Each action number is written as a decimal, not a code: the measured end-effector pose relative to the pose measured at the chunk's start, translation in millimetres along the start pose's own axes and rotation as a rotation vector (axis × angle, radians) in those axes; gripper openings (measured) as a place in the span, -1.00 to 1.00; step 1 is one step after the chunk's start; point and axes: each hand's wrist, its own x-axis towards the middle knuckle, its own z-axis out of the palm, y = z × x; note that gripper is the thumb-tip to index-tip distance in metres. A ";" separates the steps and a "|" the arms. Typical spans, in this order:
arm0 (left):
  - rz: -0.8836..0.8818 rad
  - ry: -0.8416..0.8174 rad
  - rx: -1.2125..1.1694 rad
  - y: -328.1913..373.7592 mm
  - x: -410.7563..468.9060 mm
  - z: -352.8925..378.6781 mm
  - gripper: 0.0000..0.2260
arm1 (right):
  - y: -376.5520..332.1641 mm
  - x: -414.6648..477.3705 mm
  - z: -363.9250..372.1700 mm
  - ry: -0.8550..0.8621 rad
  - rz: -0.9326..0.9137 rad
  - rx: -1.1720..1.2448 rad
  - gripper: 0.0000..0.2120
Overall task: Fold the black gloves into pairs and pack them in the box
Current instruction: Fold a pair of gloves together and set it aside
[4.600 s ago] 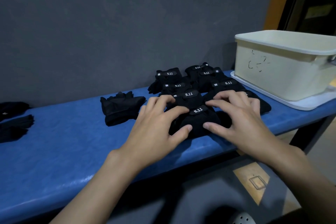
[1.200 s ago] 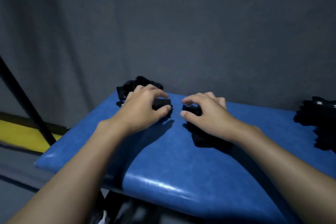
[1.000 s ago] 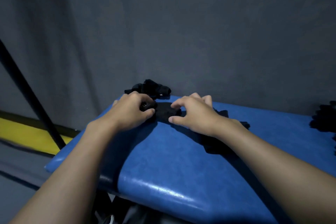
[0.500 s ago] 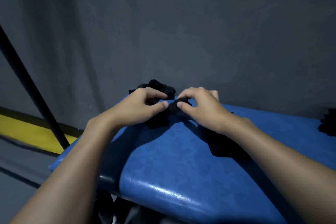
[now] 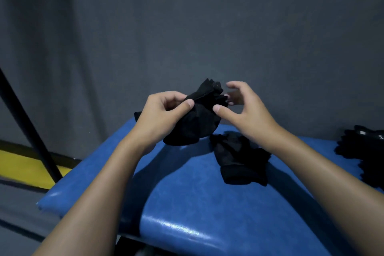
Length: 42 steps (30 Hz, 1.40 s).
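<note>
Blue counter (image 5: 197, 203) against a grey wall (image 5: 187, 27): our left hand (image 5: 164, 114) pinches a black glove (image 5: 193, 124) aloft, while our right hand (image 5: 245, 110) hovers beside it with fingers spread, holding nothing. Another glove (image 5: 239, 162) lies loose below. Folded gloves (image 5: 361, 147) wait at right; the box is unseen, so packing seems left to do.

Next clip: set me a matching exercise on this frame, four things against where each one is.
Things:
1 raised glove
2 lone glove
3 glove pile
4 black pole

Places:
A at the view's far right edge
B lying on the blue bench, mid-frame
C slanting, left of the bench
D pinched by the left hand

Pairs: 1-D, 2-B, 3-A, 4-C.
</note>
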 end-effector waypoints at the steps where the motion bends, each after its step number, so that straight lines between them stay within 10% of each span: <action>1: -0.002 0.013 -0.038 1.2 0.9 3.4 -0.86 | 2.5 -1.4 -4.0 -0.007 0.042 0.045 -0.43; 9: -0.022 0.095 -0.139 6.5 3.8 41.8 -0.83 | 4.2 -14.7 -7.3 0.248 0.080 0.167 -0.57; 26: 0.062 -0.025 -0.025 8.5 -5.2 70.8 -0.85 | 12.7 -34.4 -23.8 0.162 0.046 0.399 -0.94; 31: -0.085 0.059 -0.008 5.0 -0.1 70.6 -0.42 | 13.2 -39.7 -36.2 0.165 0.102 0.531 -0.95; 42: -0.112 0.009 -0.141 5.4 -4.8 79.1 -0.62 | 32.2 -55.4 -50.7 0.082 0.190 0.500 -0.89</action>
